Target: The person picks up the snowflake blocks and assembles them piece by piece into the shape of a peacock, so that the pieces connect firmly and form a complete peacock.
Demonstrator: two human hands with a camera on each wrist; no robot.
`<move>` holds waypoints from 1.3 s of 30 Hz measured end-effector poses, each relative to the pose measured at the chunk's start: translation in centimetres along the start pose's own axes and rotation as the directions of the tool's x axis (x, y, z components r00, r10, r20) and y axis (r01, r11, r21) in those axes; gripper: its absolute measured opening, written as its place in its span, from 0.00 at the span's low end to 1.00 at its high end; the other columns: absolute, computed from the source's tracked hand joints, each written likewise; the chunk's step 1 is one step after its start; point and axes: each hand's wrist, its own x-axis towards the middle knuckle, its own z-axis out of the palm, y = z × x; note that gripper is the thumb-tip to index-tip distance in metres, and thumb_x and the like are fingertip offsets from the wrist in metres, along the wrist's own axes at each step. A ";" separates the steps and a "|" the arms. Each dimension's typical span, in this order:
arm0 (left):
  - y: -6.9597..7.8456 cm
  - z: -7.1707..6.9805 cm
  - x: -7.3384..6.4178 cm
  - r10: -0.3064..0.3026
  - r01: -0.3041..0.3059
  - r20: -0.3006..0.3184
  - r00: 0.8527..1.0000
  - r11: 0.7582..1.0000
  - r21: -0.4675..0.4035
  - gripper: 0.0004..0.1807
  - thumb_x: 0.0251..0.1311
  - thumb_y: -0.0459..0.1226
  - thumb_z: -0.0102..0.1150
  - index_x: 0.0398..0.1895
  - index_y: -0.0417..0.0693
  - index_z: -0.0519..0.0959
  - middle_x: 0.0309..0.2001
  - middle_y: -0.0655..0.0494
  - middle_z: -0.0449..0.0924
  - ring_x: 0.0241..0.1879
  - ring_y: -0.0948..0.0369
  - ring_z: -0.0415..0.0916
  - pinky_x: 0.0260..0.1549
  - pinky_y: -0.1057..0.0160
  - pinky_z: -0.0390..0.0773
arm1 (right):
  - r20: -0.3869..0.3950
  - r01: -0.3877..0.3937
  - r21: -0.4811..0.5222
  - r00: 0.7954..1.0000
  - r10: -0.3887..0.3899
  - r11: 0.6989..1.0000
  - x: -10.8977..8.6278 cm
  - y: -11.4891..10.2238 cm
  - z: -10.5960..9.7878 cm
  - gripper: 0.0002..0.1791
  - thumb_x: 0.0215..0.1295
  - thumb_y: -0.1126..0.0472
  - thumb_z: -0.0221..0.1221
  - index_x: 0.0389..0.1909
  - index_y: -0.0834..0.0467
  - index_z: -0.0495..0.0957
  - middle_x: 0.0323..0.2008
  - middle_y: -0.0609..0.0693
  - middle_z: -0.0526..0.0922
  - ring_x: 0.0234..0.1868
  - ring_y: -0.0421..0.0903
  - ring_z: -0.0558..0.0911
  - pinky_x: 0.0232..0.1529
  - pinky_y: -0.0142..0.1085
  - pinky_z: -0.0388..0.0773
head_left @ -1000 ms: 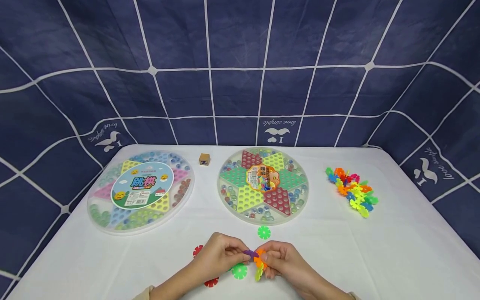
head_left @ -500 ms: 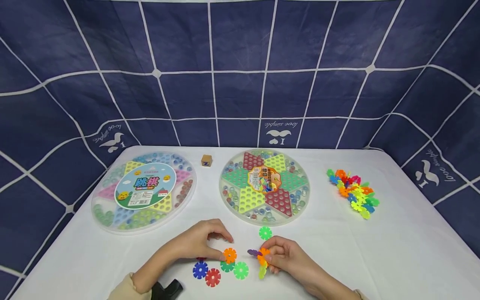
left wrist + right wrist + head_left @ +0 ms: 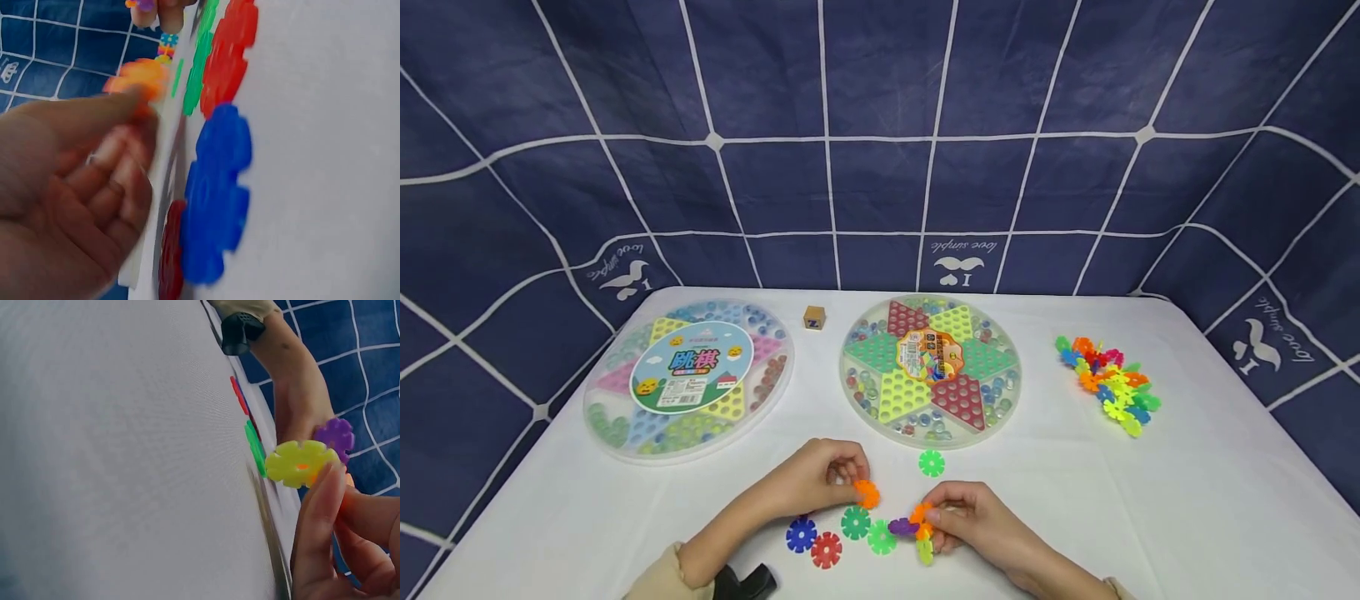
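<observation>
My left hand (image 3: 820,479) pinches an orange notched plastic disc (image 3: 868,494) between thumb and fingers, held up off the cloth; the disc is blurred in the left wrist view. My right hand (image 3: 970,521) holds a small joined piece of the same flower-like discs: an orange part (image 3: 922,512), a purple disc (image 3: 903,527) and a yellow disc (image 3: 301,464). Thumb and fingers grip it at the orange part, which they mostly cover in the right wrist view. Close by on the table lie a blue disc (image 3: 801,534), a red disc (image 3: 827,551), a dark green disc (image 3: 855,522) and a light green disc (image 3: 882,537).
Two round Chinese checkers sets, one with a blue label (image 3: 692,367) and one with an orange label (image 3: 929,356), lie farther back. A wooden letter block (image 3: 814,317) stands between them. Another green disc (image 3: 932,463) lies ahead. A cluster of joined discs (image 3: 1108,383) sits right.
My left hand has let go of the purple disc, reached left to the loose discs, and lifted the orange disc from over the dark green one. My right hand still holds the joined piece.
</observation>
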 end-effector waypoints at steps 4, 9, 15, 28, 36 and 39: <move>0.6 0.6 0.9 -0.021 0.021 0.001 1.000 0.972 -0.236 0.04 0.55 0.32 0.65 0.32 0.40 0.80 0.27 0.55 0.81 0.25 0.65 0.76 0.27 0.70 0.78 | 0.023 -0.003 0.012 1.000 0.003 1.000 -0.1 0.0 0.1 0.08 0.62 0.69 0.58 0.40 0.70 0.77 0.27 0.53 0.81 0.26 0.41 0.78 0.30 0.30 0.79; 1.5 1.8 1.9 -0.037 0.071 0.082 0.996 0.885 -0.460 0.09 0.59 0.29 0.59 0.40 0.31 0.80 0.32 0.44 0.83 0.30 0.60 0.80 0.35 0.60 0.81 | 0.083 0.022 0.017 0.996 -0.023 1.000 -0.1 0.1 0.1 0.09 0.63 0.66 0.58 0.39 0.69 0.77 0.25 0.51 0.80 0.23 0.40 0.77 0.25 0.27 0.76; 1.5 2.8 2.3 -0.095 0.134 0.100 0.991 0.820 -0.557 0.10 0.56 0.27 0.62 0.41 0.29 0.79 0.34 0.44 0.82 0.32 0.60 0.81 0.38 0.62 0.80 | 0.154 0.047 0.059 0.987 -0.055 0.997 0.0 0.3 0.2 0.10 0.61 0.66 0.61 0.37 0.71 0.76 0.27 0.51 0.81 0.24 0.39 0.76 0.28 0.26 0.77; 1.3 4.0 2.3 -0.088 0.137 0.107 0.990 0.722 -0.678 0.12 0.55 0.26 0.62 0.39 0.22 0.76 0.32 0.42 0.82 0.30 0.60 0.81 0.33 0.61 0.81 | 0.185 0.078 0.080 0.978 -0.092 0.994 0.2 0.6 0.3 0.14 0.64 0.65 0.58 0.37 0.76 0.74 0.26 0.49 0.79 0.23 0.37 0.74 0.26 0.24 0.73; 1.0 4.1 2.2 -0.013 0.085 0.107 0.994 0.700 -0.709 0.15 0.56 0.26 0.61 0.39 0.16 0.72 0.32 0.47 0.83 0.30 0.62 0.80 0.33 0.65 0.81 | 0.119 0.010 0.111 0.993 -0.023 0.994 -0.2 0.6 0.8 0.08 0.64 0.63 0.58 0.36 0.66 0.78 0.25 0.47 0.80 0.24 0.37 0.72 0.27 0.25 0.72; 0.9 4.2 2.1 0.030 0.060 0.115 0.993 0.703 -0.708 0.15 0.55 0.25 0.61 0.37 0.15 0.72 0.31 0.49 0.83 0.29 0.64 0.80 0.32 0.67 0.80 | 0.156 0.037 0.150 0.986 -0.061 0.988 -0.3 0.7 0.9 0.10 0.64 0.66 0.57 0.38 0.72 0.76 0.26 0.47 0.80 0.24 0.36 0.72 0.27 0.24 0.72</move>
